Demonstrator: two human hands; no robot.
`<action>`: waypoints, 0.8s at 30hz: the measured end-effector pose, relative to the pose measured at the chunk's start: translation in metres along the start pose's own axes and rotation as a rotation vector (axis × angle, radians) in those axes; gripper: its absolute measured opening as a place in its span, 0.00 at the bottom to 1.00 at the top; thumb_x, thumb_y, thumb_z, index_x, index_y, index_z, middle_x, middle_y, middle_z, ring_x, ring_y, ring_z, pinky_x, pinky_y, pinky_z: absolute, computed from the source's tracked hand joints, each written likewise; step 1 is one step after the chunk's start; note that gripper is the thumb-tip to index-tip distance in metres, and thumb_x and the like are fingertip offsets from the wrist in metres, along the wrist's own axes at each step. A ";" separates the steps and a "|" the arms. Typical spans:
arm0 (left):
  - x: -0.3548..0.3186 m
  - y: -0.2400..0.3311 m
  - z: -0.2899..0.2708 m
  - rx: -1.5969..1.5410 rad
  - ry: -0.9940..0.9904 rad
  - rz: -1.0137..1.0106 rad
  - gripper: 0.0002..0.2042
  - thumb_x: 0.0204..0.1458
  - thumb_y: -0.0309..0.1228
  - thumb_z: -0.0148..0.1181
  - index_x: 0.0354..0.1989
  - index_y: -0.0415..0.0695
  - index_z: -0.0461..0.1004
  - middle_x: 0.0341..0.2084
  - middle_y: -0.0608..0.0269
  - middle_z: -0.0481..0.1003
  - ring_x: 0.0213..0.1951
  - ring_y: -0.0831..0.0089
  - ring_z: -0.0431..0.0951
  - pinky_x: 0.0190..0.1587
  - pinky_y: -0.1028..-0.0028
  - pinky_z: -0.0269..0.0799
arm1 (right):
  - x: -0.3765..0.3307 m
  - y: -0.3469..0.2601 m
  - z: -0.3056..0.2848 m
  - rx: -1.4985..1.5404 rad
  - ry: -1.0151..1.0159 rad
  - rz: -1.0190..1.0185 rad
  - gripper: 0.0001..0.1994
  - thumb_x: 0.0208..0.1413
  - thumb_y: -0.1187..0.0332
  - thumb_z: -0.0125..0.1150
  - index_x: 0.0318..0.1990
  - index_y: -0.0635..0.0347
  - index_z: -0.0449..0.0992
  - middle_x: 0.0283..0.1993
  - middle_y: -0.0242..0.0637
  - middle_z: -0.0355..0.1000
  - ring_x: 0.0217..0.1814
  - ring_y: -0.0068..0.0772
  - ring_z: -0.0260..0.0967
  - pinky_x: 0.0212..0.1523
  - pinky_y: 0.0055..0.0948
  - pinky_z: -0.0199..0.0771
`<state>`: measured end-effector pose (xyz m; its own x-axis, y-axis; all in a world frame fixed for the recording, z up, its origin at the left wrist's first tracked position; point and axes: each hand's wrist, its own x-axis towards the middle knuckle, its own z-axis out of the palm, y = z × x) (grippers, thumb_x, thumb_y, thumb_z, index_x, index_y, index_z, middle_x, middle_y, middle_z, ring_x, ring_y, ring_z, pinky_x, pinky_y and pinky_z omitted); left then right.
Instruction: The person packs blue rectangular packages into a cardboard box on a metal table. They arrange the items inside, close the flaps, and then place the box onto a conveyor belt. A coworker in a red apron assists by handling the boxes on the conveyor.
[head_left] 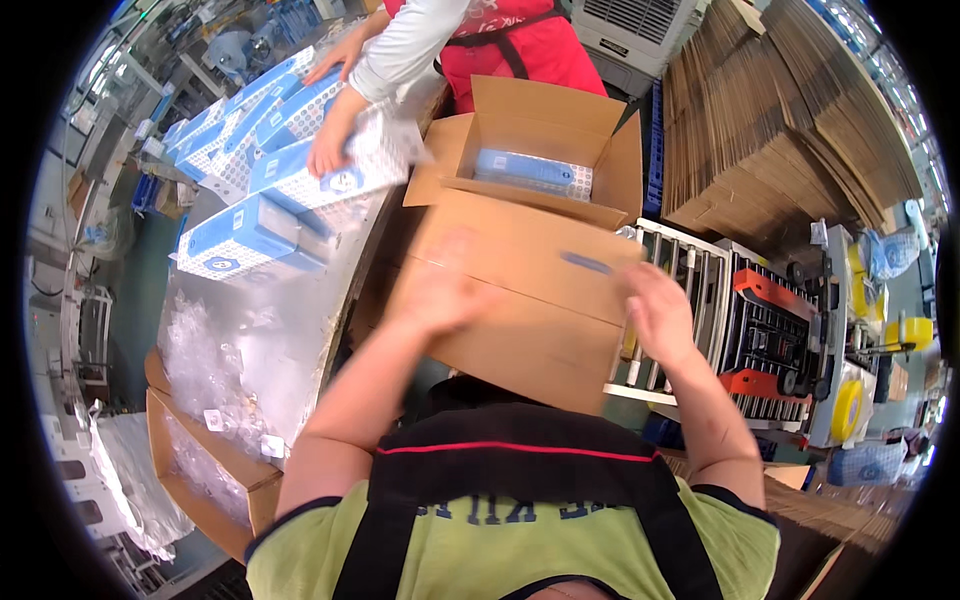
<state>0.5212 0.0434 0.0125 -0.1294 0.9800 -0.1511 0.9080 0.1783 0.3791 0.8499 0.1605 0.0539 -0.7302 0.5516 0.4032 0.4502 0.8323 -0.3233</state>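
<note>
A brown cardboard box (520,270) lies in front of me with its flaps folded down. My left hand (440,290) presses flat on its left side, blurred by motion. My right hand (655,310) rests on the box's right edge, fingers spread. Behind it stands an open cardboard box (560,130) with a blue and white package (532,172) inside. A person in a red apron (505,50) stands beyond, with a hand (328,145) on a blue and white carton (320,180).
Several blue and white cartons (235,235) lie on the metal table (270,340) at left. A box of clear plastic bags (205,470) sits below it. A roller conveyor (690,290) and tape machine (845,340) are at right, flat cardboard stacks (790,120) behind.
</note>
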 end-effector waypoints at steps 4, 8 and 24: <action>0.020 -0.188 0.015 -0.704 0.199 -0.435 0.39 0.62 0.58 0.38 0.72 0.39 0.47 0.73 0.50 0.42 0.74 0.59 0.38 0.73 0.63 0.36 | -0.114 0.120 0.153 0.581 0.198 0.952 0.25 0.65 0.54 0.50 0.59 0.65 0.68 0.58 0.45 0.71 0.60 0.45 0.67 0.61 0.42 0.64; 0.023 -0.129 0.106 -0.970 -0.385 -0.515 0.43 0.57 0.67 0.31 0.72 0.45 0.49 0.72 0.56 0.49 0.73 0.60 0.45 0.70 0.57 0.44 | -0.287 0.158 0.179 0.804 -0.091 1.466 0.31 0.63 0.46 0.48 0.63 0.62 0.65 0.61 0.41 0.67 0.59 0.34 0.63 0.60 0.39 0.62; -0.001 -0.048 0.012 -0.524 -0.337 -0.331 0.16 0.56 0.39 0.60 0.46 0.40 0.77 0.42 0.48 0.79 0.45 0.56 0.78 0.47 0.63 0.74 | -0.051 0.019 -0.013 -0.625 -0.819 0.509 0.43 0.60 0.44 0.50 0.72 0.66 0.45 0.75 0.61 0.39 0.79 0.51 0.31 0.76 0.45 0.31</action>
<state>0.4820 0.0326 -0.0164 -0.1580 0.8013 -0.5770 0.5199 0.5643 0.6413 0.9024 0.1486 0.0378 -0.4021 0.8216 -0.4042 0.7983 0.5307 0.2847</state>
